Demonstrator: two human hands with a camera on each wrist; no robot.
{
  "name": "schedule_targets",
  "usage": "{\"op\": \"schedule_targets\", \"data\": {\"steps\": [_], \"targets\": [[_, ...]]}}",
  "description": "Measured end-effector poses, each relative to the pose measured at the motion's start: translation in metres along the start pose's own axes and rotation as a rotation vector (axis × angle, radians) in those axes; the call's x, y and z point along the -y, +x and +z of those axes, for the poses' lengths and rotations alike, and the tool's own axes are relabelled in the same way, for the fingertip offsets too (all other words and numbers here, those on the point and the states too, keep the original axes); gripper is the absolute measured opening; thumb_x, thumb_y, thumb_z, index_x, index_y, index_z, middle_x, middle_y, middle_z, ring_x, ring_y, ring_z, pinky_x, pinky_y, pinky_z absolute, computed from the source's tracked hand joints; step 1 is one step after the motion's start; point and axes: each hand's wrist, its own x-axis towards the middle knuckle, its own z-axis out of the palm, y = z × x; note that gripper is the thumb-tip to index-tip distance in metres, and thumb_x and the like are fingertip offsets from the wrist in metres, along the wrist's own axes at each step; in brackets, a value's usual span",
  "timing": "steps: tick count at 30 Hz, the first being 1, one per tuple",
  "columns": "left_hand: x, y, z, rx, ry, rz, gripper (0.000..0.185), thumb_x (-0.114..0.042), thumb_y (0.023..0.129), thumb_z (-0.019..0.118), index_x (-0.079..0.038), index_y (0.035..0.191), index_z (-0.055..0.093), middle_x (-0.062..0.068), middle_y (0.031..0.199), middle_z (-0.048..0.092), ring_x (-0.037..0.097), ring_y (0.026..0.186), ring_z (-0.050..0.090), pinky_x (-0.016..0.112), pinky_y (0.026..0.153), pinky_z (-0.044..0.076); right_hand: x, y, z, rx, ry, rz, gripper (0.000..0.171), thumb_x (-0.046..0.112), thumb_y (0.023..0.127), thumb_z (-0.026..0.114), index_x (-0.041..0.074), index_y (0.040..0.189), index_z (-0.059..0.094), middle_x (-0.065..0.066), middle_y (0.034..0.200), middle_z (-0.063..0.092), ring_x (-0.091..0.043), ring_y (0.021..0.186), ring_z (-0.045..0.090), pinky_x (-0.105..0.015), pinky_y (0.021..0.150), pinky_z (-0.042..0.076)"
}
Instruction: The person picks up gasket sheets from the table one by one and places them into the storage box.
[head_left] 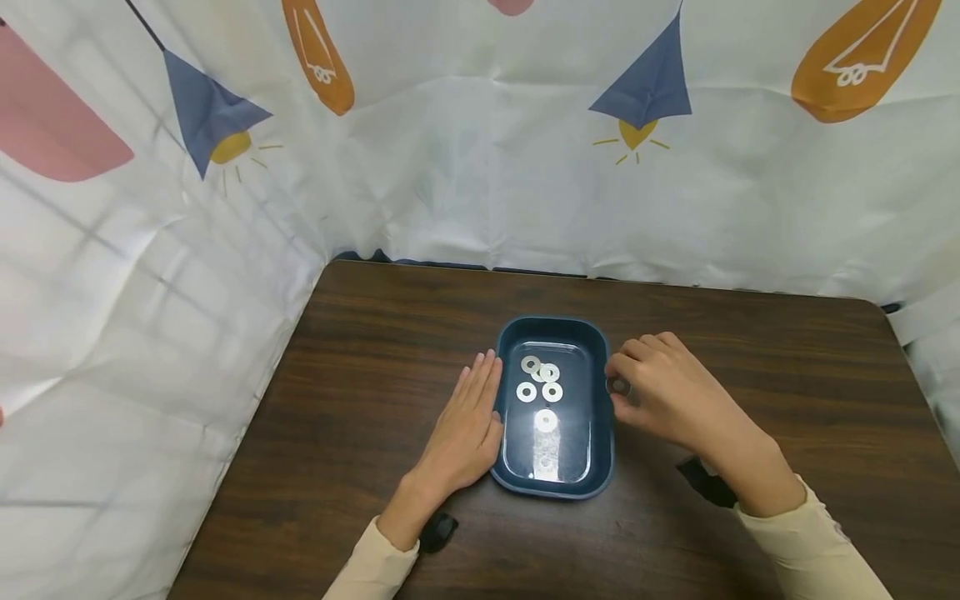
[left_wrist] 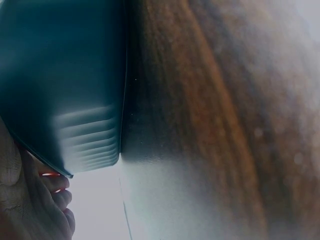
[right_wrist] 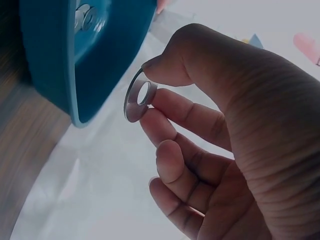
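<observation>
We rest our flat left hand (head_left: 462, 433) against the tray's (head_left: 603, 467) left wall, probably to steady it. Just right of the tray, our right hand (head_left: 663, 387) pinches a washer (right_wrist: 138, 96); others (head_left: 540, 379) lie inside.

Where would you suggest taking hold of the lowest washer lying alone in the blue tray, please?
That washer lies flat on the floor of the tray, apart from the four above it, so come straight down from above. Tip one edge up with a fingertip, then pinch the rim across its faces, as the right hand pinches its washer.
</observation>
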Motion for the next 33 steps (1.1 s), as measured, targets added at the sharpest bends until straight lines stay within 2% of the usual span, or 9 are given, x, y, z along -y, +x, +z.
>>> {"op": "schedule_targets", "data": {"steps": [13,19,25,33], "targets": [[0.005,-0.002,-0.003,0.006,0.012,-0.012,0.075,-0.021,0.105,0.046,-0.011,0.171,0.013,0.004,0.181,0.008,0.02,0.169,0.005,0.049,0.137,0.018,0.014,0.019,0.008,0.004,0.031,-0.061,0.014,0.017,0.078,0.085,0.013,0.089,0.076,0.0,0.082,0.068,-0.021,0.084,0.065,-0.046,0.09,0.054],[0.007,-0.003,-0.007,-0.004,0.017,-0.009,0.075,-0.022,0.105,0.046,-0.011,0.171,0.014,0.002,0.181,0.006,0.02,0.169,0.007,0.049,0.137,0.018,0.022,0.029,0.01,0.045,0.042,-0.09,0.013,0.019,0.079,0.084,0.015,0.088,0.075,0.004,0.078,0.064,-0.017,0.08,0.06,-0.046,0.093,0.054],[0.009,-0.004,-0.011,0.002,0.018,-0.019,0.074,-0.022,0.105,0.045,-0.011,0.171,0.013,0.001,0.181,0.005,0.019,0.169,0.005,0.047,0.138,0.016,0.032,0.045,0.011,0.077,0.053,-0.115,0.014,0.023,0.079,0.085,0.017,0.089,0.077,0.005,0.082,0.07,-0.015,0.078,0.058,-0.043,0.091,0.053],[0.003,-0.001,-0.001,0.006,0.018,0.01,0.076,-0.021,0.105,0.048,-0.01,0.171,0.012,0.006,0.181,0.01,0.019,0.169,0.005,0.047,0.137,0.017,0.035,0.047,0.017,0.103,0.047,-0.16,0.014,0.021,0.079,0.085,0.017,0.087,0.074,0.003,0.083,0.07,-0.016,0.078,0.06,-0.041,0.087,0.053]]}}
